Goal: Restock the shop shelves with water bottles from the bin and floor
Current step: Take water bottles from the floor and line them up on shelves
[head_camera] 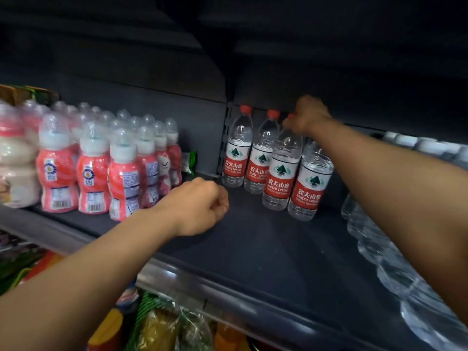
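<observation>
Several clear water bottles with red labels and red caps stand in a row at the back of the dark shelf [253, 249]. My right hand [307, 115] reaches over them and grips the red cap of the third water bottle [281, 173]; a fourth bottle [310, 188] stands just in front of it, its top hidden by my forearm. Two more bottles [238, 153] stand upright to the left, against the back panel. My left hand [200, 203] is closed in a loose fist with nothing in it, resting low over the shelf left of the bottles.
Pink-and-white drink bottles [93, 168] with clear dome caps fill the shelf's left section. Clear bottles with white caps [379, 249] line the right side. A metal shelf edge [202, 287] runs along the front, with packaged goods [162, 325] on the shelf below.
</observation>
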### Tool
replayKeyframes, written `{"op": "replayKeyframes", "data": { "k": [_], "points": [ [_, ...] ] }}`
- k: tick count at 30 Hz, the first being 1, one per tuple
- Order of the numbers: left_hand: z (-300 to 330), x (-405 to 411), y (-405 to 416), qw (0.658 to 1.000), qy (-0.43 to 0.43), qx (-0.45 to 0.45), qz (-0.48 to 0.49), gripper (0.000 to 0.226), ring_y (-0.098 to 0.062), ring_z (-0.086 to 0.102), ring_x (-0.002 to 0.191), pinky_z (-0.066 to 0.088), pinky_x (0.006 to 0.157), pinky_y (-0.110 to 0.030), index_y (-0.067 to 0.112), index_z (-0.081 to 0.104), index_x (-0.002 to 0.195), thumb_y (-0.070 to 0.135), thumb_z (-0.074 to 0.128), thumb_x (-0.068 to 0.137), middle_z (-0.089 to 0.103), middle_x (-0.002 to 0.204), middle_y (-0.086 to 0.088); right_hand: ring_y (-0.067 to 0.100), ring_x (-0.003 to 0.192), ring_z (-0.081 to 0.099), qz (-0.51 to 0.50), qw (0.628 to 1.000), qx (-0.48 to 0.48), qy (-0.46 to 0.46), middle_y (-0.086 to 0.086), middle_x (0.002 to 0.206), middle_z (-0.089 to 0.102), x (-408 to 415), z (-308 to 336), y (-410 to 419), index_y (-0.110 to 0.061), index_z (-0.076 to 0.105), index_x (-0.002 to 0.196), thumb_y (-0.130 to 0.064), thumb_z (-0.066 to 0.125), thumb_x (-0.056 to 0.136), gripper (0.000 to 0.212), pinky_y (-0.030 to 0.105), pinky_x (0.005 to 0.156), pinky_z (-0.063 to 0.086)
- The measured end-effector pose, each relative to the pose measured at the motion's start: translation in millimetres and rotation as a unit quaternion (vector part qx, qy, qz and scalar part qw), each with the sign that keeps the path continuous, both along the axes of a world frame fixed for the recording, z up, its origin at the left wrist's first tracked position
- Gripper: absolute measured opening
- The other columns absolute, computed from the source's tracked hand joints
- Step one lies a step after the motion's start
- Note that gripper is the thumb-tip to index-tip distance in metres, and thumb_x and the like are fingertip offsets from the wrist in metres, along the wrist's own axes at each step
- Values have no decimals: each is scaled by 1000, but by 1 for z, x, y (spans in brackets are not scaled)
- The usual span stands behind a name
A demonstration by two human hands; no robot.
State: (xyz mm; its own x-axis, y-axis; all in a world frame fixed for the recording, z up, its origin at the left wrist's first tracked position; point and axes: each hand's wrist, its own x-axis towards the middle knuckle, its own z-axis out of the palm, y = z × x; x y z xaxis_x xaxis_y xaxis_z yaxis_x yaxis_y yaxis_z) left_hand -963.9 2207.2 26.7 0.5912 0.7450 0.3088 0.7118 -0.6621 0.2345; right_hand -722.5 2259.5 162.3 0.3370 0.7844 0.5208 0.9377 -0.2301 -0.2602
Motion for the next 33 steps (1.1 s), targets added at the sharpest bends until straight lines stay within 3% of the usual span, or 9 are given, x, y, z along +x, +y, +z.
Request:
{"op": "replayKeyframes", "data": {
  "k": [2,8,14,23,30,33],
  "points": [
    [-1,0,1,1000,-1,-1,0,10,-21,63,92,52,85,-36,29,65,90,27,55,87,60,84,10,31,105,61,-6,1000,-1,-8,15,114,61,0,0,1,-4,59,114,-27,76,79,45,31,79,46],
    [1,3,-3,1000,4,-10,-2,10,-21,63,91,52,85,-37,30,64,90,28,55,88,63,88,8,31,112,58,14,1000,19,11,14,122,59,-3,-3,-4,-6,57,120,-31,75,80,50,30,86,47],
    [12,-6,-22,1000,15,-1,11,10,-20,62,91,52,83,-36,27,64,91,26,55,89,61,85,9,32,111,58,18,1000,23,-2,14,122,57,-7,-7,-26,-8,54,122,-31,75,80,52,31,81,45],
    [40,-24,-90,999,25,-1,31,16,-25,62,95,52,85,-41,21,66,101,22,53,91,67,100,-2,27,91,59,120,992,25,-13,6,98,59,-60,-30,-104,-11,55,109,-25,69,85,31,33,73,47],
    [28,-46,-159,999,32,-19,38,14,-25,62,93,52,81,-42,18,67,97,22,54,91,68,97,-3,29,89,59,211,978,-6,1,8,97,61,-113,-91,-191,-11,57,108,-29,63,87,27,38,74,51],
    [10,-64,-189,997,52,-40,35,9,-24,60,91,49,76,-35,22,63,90,24,54,92,64,87,4,29,87,58,243,969,-32,17,6,92,59,-132,-121,-231,-15,55,112,-31,60,89,28,36,69,48]
  ]
}}
